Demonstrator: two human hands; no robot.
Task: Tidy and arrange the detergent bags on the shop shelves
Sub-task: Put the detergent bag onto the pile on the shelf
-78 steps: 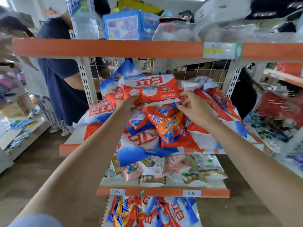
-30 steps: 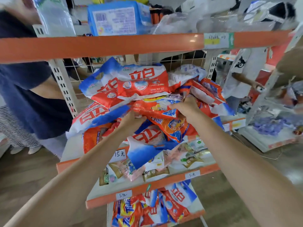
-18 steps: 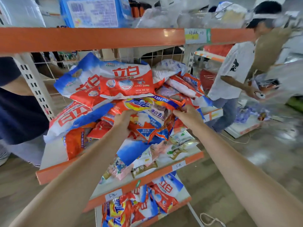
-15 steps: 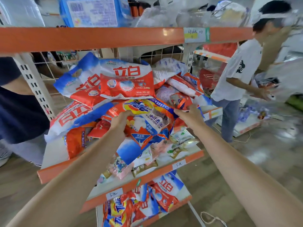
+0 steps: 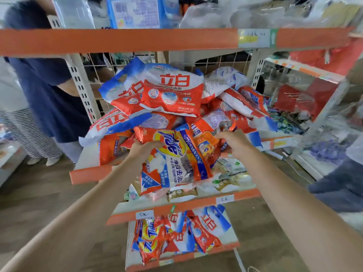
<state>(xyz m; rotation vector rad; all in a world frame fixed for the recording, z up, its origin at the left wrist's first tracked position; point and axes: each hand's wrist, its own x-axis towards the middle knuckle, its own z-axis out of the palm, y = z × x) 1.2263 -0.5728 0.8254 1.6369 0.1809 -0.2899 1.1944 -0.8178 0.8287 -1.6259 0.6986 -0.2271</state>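
Shop aisle, orange-edged shelf (image 5: pixel 90 173) piled with detergent bags.

We hold an orange detergent bag (image 5: pixel 174 160) at the front of the pile (image 5: pixel 170 95), its lower end hanging over the shelf edge. Our left hand (image 5: pixel 144 151) grips its upper left side, fingers curled on it. Our right hand (image 5: pixel 233 141) rests on the bags at its upper right; grip there, cannot tell. A person in a navy shirt (image 5: pixel 47 91) stands left.

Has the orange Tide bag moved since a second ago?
Yes. The orange Tide bag has come forward out of the pile and now hangs over the orange shelf edge, gripped by the left hand.
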